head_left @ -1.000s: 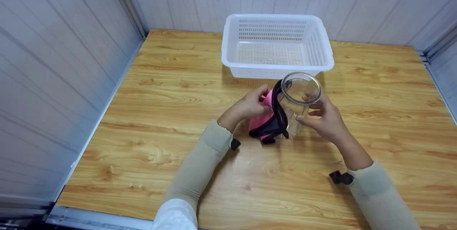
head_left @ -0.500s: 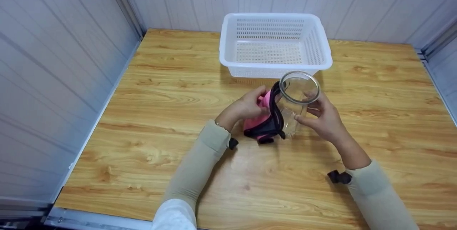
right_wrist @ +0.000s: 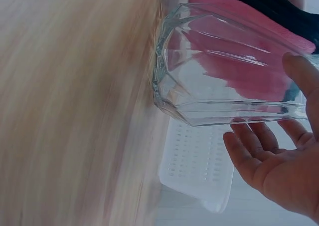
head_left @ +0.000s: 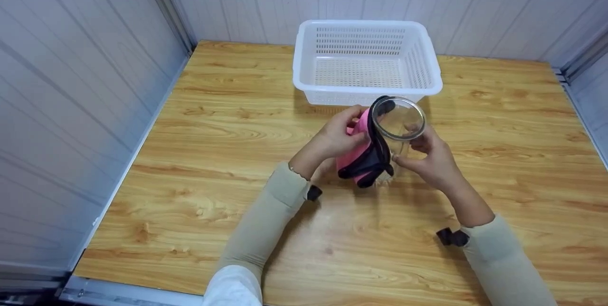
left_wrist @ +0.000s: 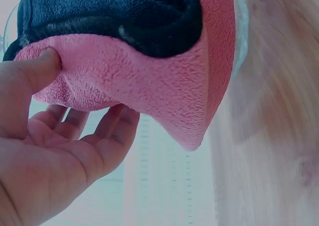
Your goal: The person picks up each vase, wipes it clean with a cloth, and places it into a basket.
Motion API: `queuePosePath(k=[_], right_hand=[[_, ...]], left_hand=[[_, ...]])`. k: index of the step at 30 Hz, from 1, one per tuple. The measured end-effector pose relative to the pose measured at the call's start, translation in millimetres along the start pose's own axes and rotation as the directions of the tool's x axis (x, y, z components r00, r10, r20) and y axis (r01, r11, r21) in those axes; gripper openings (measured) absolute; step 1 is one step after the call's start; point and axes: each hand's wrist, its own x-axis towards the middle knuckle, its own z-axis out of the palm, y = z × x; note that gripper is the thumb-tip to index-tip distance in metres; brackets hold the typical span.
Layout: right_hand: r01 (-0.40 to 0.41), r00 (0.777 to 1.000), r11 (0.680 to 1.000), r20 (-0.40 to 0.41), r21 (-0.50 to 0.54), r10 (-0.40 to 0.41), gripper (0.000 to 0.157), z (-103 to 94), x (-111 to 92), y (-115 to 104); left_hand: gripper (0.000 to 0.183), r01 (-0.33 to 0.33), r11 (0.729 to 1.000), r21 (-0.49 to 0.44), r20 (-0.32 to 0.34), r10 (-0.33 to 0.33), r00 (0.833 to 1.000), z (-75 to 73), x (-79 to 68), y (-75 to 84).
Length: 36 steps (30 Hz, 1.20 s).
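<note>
Both hands are busy just in front of the white slotted basket (head_left: 365,89), and look at this hold: the right hand (head_left: 432,161) curves round the faceted glass jar (right_wrist: 224,76), thumb on one side, fingers on the other, mouth up, close to the basket's front wall. Whether the jar's base bears on the wooden tabletop (head_left: 190,177) I cannot tell. Over to the left hand (head_left: 339,135), also in front of the basket, pinching the pink cloth (left_wrist: 134,71) between thumb and fingers, its dark binding (left_wrist: 154,45) up against the glass by the look of it; whether any slips inside the rim, I cannot say. The step looks like working cloth on glass, and it calls for finesse: a firm, unsqueezing right hand for smooth walls, a flatter spread from the left so soft pile, not bulky edging, meets the facets. One hard shove could knock the jar into the basket, so even pressure seems wisest
</note>
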Motion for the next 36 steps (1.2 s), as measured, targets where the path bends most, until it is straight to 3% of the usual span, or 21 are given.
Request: queuePosePath(k=[5, 15, 20, 26, 31, 36], right_hand=[[-0.007, 1.000, 1.000, 0.002, -0.010, 0.007, 0.062, -1.5, -3, -10], [-0.002, 1.000, 1.000, -0.006, -0.023, 0.002, 0.068, 2.2, 7, 26], [0.002, 1.000, 1.000, -0.008, -0.002, -0.002, 0.070, 1.3, 6, 25], [-0.011, 1.000, 1.000, 0.010, 0.005, 0.011, 0.074, 0.3, 6, 24], [-0.028, 0.999, 1.000, 0.020, 0.004, 0.028, 0.075, -1.0, 6, 23], [-0.018, 1.000, 0.999, 0.014, -0.027, 0.018, 0.070, -1.2, 7, 23]], left_hand=[[0.040, 0.012, 1.000, -0.016, 0.019, -0.012, 1.000, -0.1, -0.7, 0.3], [0.032, 0.152, 0.988, -0.008, 0.069, -0.151, 0.986, 1.0, -2.9, -7.2], [0.033, 0.230, 0.972, 0.037, 0.057, -0.232, 0.971, 3.0, -3.2, -14.6], [0.036, 0.272, 0.960, 0.061, 0.049, -0.275, 0.960, 3.6, -3.2, -20.4], [0.036, 0.275, 0.958, 0.084, 0.049, -0.280, 0.959, 3.7, -4.0, -19.0], [0.037, 0.224, 0.965, 0.133, 0.050, -0.233, 0.971, 3.7, -5.4, -16.7]])
